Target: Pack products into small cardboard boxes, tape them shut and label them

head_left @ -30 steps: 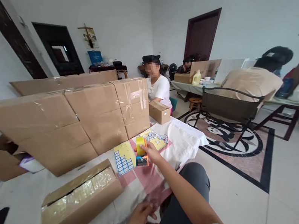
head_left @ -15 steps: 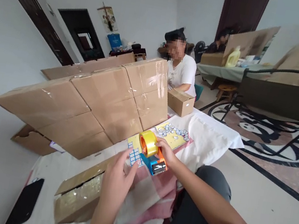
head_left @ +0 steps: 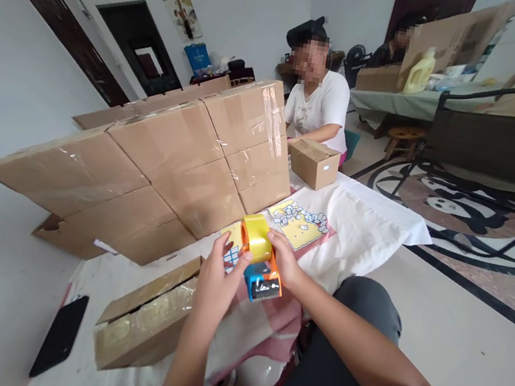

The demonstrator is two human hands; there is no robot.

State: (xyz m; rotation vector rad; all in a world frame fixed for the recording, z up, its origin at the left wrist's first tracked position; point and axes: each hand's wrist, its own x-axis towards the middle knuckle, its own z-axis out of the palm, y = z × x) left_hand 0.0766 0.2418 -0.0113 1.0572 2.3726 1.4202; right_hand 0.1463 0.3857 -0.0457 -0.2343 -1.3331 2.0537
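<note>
My right hand (head_left: pixel 285 265) grips an orange and blue tape dispenser (head_left: pixel 261 275) carrying a yellow roll of tape (head_left: pixel 257 236), held above a pink and white cloth (head_left: pixel 360 227). My left hand (head_left: pixel 215 281) reaches up from below and its fingers touch the left side of the roll. A small cardboard box (head_left: pixel 145 319) with a taped top lies just left of and below my hands. Yellow sticker sheets (head_left: pixel 299 222) lie on the cloth behind the dispenser.
A wall of large taped cartons (head_left: pixel 164 161) stands to the left. A person in a white shirt (head_left: pixel 317 107) sits across with a small box (head_left: pixel 313 161). A black phone (head_left: pixel 60 335) lies at lower left. A dark folding chair (head_left: pixel 502 145) stands at right.
My right hand lifted the tape dispenser off the cloth and drew it closer. My left hand rose from the cloth's edge to the tape roll. The view shifted left and nearer.
</note>
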